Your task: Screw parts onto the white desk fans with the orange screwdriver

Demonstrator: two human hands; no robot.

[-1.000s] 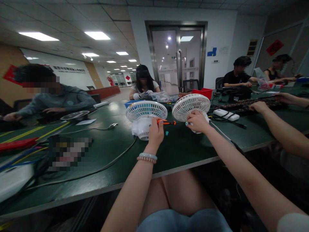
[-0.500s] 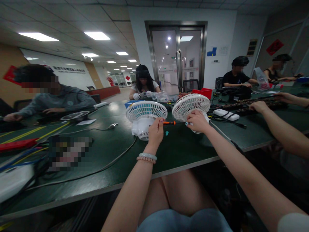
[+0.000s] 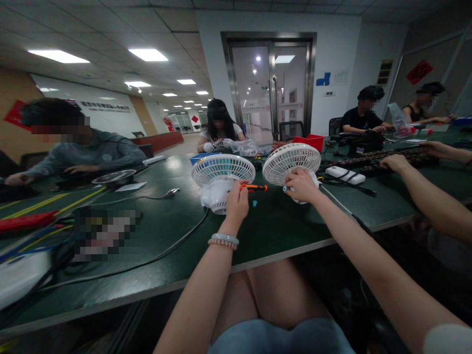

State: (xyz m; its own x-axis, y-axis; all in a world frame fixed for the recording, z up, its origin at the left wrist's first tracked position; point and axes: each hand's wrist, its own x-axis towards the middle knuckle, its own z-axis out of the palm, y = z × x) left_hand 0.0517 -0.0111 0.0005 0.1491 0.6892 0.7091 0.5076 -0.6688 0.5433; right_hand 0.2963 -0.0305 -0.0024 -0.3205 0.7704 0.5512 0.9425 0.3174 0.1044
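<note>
My left hand (image 3: 238, 202) is closed around the orange handle of a screwdriver (image 3: 257, 188), in front of the left white fan (image 3: 216, 192). The screwdriver lies level, pointing right toward my right hand (image 3: 303, 184). Between the fingers of that hand is a small light-blue piece (image 3: 286, 189); whether the tip touches it is hard to make out. The right white fan (image 3: 291, 160) stands tilted just behind my right hand, which hides part of its base. A small teal piece (image 3: 254, 203) rests on the green table (image 3: 273, 228) between my hands.
A grey cord (image 3: 177, 244) runs from the left fan across the table. At right lies a white power strip (image 3: 345, 175) near another person's hands (image 3: 396, 163). A red bin (image 3: 311, 141) stands behind the fans. Tools and cables lie at left; several people sit around.
My left hand has shifted very slightly on the screwdriver, and more of its orange handle shows. The right hand and both fans stay practically in place.
</note>
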